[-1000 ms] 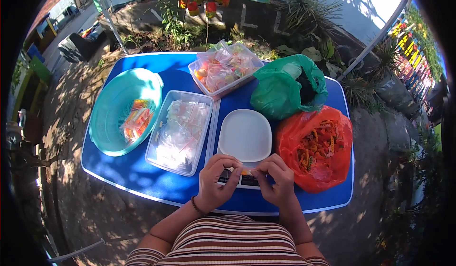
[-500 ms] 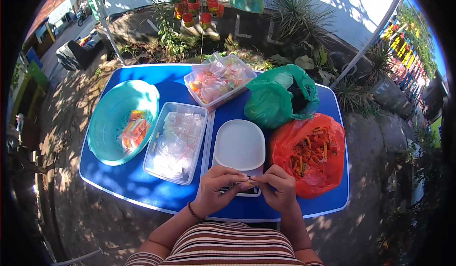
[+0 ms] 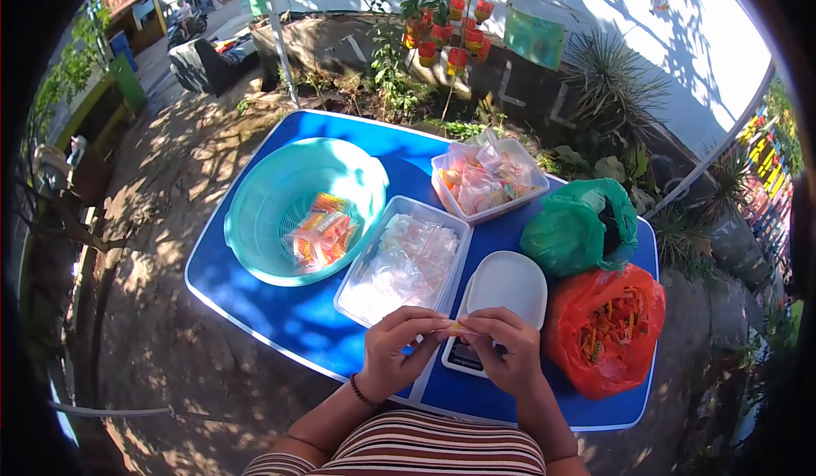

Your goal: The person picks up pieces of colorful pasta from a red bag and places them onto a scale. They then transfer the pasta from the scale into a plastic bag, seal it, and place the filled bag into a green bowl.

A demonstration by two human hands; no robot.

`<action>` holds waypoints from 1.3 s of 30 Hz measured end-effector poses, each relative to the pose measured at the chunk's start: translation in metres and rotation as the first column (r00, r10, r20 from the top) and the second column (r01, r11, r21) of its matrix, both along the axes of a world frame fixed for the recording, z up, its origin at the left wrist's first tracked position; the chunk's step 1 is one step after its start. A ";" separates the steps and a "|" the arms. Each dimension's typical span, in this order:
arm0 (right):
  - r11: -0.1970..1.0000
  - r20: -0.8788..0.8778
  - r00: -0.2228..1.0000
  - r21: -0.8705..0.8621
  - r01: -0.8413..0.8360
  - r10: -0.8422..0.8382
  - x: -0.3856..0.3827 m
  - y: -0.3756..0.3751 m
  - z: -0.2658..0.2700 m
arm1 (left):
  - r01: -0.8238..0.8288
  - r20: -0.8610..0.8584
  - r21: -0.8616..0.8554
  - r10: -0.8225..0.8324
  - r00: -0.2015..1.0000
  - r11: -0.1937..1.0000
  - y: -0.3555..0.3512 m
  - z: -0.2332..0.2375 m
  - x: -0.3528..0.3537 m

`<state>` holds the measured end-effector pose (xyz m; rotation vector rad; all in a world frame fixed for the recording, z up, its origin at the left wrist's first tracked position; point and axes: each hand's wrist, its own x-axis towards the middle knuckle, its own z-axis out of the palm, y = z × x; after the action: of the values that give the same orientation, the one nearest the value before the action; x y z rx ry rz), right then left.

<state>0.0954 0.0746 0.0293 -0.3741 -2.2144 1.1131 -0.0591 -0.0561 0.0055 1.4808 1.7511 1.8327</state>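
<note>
My left hand (image 3: 398,348) and my right hand (image 3: 501,348) meet fingertip to fingertip, pinching a small yellowish packet (image 3: 457,326) between them. Its details are too small to tell. Just beyond and below my right hand is a white scale (image 3: 510,289), its dark display partly covered by that hand. Left of the scale, a clear plastic box (image 3: 463,236) holds small transparent bags (image 3: 408,259). On the right, an open red plastic bag (image 3: 565,306) contains orange and yellow pieces (image 3: 614,327).
On the blue table (image 3: 285,331), a turquoise basket (image 3: 255,221) holds orange-yellow packets (image 3: 323,234). A box of filled bags (image 3: 489,178) and a green plastic bag (image 3: 561,234) stand at the back. A metal pole (image 3: 280,42) rises behind the table.
The view has turned left, so the table and its contents appear further right and tilted. Both hands still pinch the small packet, of which more yellow now shows.
</note>
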 end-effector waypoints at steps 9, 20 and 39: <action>0.956 -0.022 0.964 0.138 -0.259 0.264 -0.109 -0.030 0.000 | -0.312 -0.009 -0.142 0.314 0.949 0.939 -0.072 -0.003 -0.054; 0.922 0.168 0.946 0.230 -0.312 0.278 -0.182 -0.040 -0.021 | -0.595 -0.388 -0.064 0.529 0.755 0.801 -0.057 -0.022 -0.108; 0.767 0.089 0.850 0.487 0.418 -0.519 0.077 0.021 -0.013 | 0.125 -0.474 -0.221 -0.219 0.853 0.967 0.066 0.000 0.034</action>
<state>0.1728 0.0954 0.0162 -0.8262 -2.2923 0.2754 -0.0256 0.0103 0.0051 2.0837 1.8493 1.2291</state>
